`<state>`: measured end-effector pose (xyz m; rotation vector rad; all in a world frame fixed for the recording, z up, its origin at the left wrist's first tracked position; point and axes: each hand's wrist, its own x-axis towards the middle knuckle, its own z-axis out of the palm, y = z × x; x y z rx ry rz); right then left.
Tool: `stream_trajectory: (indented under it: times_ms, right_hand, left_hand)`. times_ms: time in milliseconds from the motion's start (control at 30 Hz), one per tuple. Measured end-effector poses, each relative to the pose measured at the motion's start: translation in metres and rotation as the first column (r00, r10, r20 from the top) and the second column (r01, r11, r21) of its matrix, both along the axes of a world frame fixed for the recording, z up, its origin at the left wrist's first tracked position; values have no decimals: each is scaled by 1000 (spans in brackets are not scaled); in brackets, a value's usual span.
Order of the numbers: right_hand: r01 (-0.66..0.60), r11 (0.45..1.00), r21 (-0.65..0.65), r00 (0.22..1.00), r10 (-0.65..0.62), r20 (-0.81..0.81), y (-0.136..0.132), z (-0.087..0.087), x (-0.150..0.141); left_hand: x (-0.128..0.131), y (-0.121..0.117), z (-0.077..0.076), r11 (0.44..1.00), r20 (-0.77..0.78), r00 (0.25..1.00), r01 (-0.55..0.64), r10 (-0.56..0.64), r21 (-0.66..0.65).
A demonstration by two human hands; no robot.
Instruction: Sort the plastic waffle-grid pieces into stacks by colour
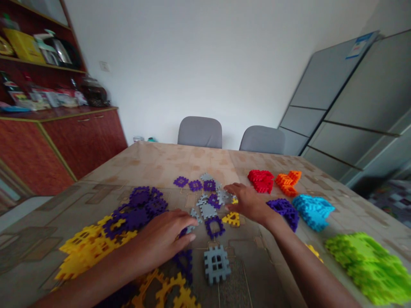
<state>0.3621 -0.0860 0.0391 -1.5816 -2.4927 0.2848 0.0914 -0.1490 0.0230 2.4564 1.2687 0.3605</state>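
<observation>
My left hand [175,231] hovers low over the table with fingers stretched and thumb apart, open. By its fingertips lies a small grey interlocking piece [195,215]; whether they touch cannot be made out. Across from it, my right hand [245,199] has its fingers and thumb apart around the edge of a grey toothed piece [224,196]; contact is unclear. Between the hands lie a grey square piece [208,210], a purple frame piece [215,227] and a yellow triangular piece [231,219]. Nearer me sits a grey window-patterned block [217,264].
Purple pieces [138,218] and yellow pieces [86,246] are heaped left. Rightward stand red [261,181], orange [288,183], purple [284,212], blue [313,210] and green stacks [369,265]. Two grey chairs [199,131] stand behind the table [154,160].
</observation>
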Motion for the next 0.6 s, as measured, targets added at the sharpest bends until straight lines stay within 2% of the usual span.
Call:
stream_trajectory:
  times_ms: [133, 267, 367, 467, 533, 600]
  right_hand:
    - [-236, 968, -85, 961, 220, -165, -60, 7, -9]
    - [-290, 940, -182, 954, 270, -126, -99, 2, -16]
    - [-274, 943, -189, 960, 256, -113, -104, 0, -13]
    - [-219, 969, -116, 966, 199, -164, -96, -2, -3]
    - [-135, 989, -64, 979, 123, -161, -86, -2, 6]
    - [-4, 998, -69, 998, 0, -56, -75, -1, 13]
  left_hand:
    - [-8, 8, 6, 998, 19, 998, -57, 56, 26]
    - [-9, 9, 4, 998, 37, 998, -50, 49, 31]
    - [-6, 6, -1, 999, 35, 999, -42, 41, 14]
    - [3, -2, -9, 1000, 48, 999, -12, 13, -18]
    - [14, -12, -13, 999, 53, 999, 4, -1, -50]
    - [27, -23, -15, 994, 31, 999, 22, -19, -104]
